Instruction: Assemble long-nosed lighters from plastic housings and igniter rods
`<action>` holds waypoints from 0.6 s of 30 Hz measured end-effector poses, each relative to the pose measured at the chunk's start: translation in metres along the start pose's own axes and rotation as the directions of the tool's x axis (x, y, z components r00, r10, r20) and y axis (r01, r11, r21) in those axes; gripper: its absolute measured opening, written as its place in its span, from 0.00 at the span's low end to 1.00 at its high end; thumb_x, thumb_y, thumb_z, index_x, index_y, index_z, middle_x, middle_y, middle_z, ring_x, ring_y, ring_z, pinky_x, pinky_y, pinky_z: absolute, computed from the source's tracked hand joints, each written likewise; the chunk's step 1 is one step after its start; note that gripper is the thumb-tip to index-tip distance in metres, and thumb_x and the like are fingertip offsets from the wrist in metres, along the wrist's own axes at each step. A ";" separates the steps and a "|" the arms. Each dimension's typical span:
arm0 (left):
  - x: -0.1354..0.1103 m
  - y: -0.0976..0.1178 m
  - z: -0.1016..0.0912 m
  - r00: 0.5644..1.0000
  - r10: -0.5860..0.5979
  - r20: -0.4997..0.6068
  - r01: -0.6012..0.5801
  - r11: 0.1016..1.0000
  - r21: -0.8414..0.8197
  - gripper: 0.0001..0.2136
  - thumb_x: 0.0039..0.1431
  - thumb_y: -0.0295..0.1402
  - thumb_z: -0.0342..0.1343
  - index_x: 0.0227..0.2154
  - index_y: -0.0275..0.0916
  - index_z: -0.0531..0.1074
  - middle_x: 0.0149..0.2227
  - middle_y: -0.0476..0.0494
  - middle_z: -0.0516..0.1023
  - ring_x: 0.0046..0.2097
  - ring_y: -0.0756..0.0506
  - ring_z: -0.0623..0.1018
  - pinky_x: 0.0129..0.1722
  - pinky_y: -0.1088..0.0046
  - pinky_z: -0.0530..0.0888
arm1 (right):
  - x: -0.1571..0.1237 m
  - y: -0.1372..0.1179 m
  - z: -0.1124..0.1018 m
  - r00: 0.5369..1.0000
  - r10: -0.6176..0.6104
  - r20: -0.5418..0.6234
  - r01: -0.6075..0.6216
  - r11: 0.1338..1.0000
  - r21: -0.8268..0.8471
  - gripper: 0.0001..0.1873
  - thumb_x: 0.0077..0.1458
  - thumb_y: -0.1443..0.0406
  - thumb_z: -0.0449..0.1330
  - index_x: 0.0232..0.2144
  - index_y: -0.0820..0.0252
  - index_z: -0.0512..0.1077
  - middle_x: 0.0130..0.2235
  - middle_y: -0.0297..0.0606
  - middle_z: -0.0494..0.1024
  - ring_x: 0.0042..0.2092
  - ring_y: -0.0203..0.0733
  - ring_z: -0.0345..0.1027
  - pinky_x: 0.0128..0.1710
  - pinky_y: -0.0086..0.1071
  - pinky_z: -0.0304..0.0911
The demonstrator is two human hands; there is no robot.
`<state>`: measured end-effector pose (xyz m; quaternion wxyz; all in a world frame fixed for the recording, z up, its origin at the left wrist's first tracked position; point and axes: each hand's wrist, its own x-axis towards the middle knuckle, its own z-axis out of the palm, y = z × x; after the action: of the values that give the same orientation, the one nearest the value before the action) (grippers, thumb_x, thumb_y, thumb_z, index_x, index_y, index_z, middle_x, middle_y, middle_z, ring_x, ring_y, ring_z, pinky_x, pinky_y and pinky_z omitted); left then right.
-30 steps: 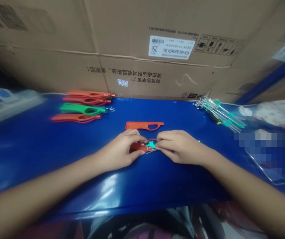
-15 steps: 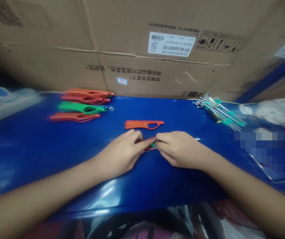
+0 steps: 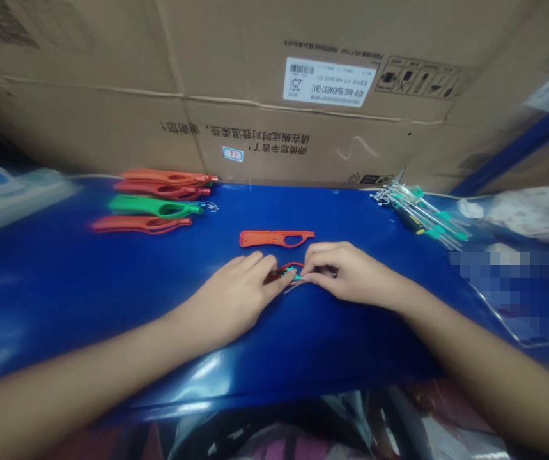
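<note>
My left hand (image 3: 238, 291) is closed around an orange-red half shell of a long lighter (image 3: 294, 264), its thumb pressed on a small green part (image 3: 291, 275) inside. From the right, the thumb and index finger of my right hand (image 3: 346, 268) pinch the end of that green part. A thin pale strip or wire (image 3: 293, 287) shows below the shell. My fingers hide most of the shell. Just beyond my hands a second orange half shell (image 3: 262, 239) lies flat on the blue table.
Orange and green lighter bodies (image 3: 152, 206) lie in a row at the back left. At the back right is a pile of metal rods with green parts (image 3: 422, 214), with a black-and-yellow handle (image 3: 413, 223) among them. A large cardboard box (image 3: 245, 83) stands behind the table (image 3: 332, 358).
My right hand has shifted slightly up, and its fingers have moved from covering the green part to pinching its end. More of the green part shows. The left hand stays in place.
</note>
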<state>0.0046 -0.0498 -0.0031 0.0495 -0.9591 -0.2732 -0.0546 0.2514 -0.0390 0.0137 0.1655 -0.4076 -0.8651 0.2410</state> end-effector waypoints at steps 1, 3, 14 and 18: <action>-0.001 0.000 0.000 1.000 0.004 0.003 -0.005 1.000 0.024 0.20 0.73 0.29 0.41 0.62 0.40 0.67 0.40 0.38 0.70 0.41 0.40 0.70 0.37 0.64 0.71 | 0.001 0.000 0.000 1.000 0.005 0.000 -0.005 1.000 0.018 0.05 0.60 0.69 0.63 0.31 0.61 0.77 0.33 0.35 0.76 0.35 0.36 0.68 0.34 0.29 0.59; -0.001 0.001 0.000 1.000 0.012 0.007 -0.013 0.998 0.059 0.20 0.73 0.29 0.41 0.63 0.41 0.65 0.40 0.38 0.70 0.41 0.40 0.70 0.36 0.64 0.70 | 0.001 0.001 -0.001 1.000 0.008 0.000 -0.008 0.999 0.044 0.05 0.59 0.70 0.63 0.30 0.62 0.77 0.31 0.35 0.75 0.33 0.35 0.67 0.34 0.29 0.59; -0.001 -0.003 -0.001 1.000 -0.001 0.018 0.001 1.000 -0.025 0.21 0.69 0.27 0.47 0.62 0.42 0.67 0.42 0.39 0.70 0.43 0.41 0.70 0.39 0.65 0.71 | 0.001 0.003 -0.004 0.999 -0.027 0.029 0.023 0.993 0.112 0.05 0.59 0.69 0.63 0.31 0.62 0.78 0.33 0.35 0.76 0.33 0.34 0.67 0.33 0.28 0.60; 0.000 -0.005 -0.003 1.000 0.007 0.013 -0.007 1.000 -0.028 0.20 0.69 0.28 0.47 0.62 0.43 0.67 0.42 0.39 0.70 0.42 0.41 0.71 0.38 0.65 0.71 | 0.003 0.002 -0.006 0.998 -0.035 -0.048 0.042 0.989 0.139 0.12 0.63 0.64 0.59 0.27 0.61 0.76 0.31 0.36 0.76 0.31 0.35 0.66 0.32 0.30 0.60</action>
<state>0.0020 -0.0461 0.0001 0.0343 -0.9610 -0.2693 -0.0520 0.2541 -0.0341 0.0176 0.2181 -0.3836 -0.8498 0.2883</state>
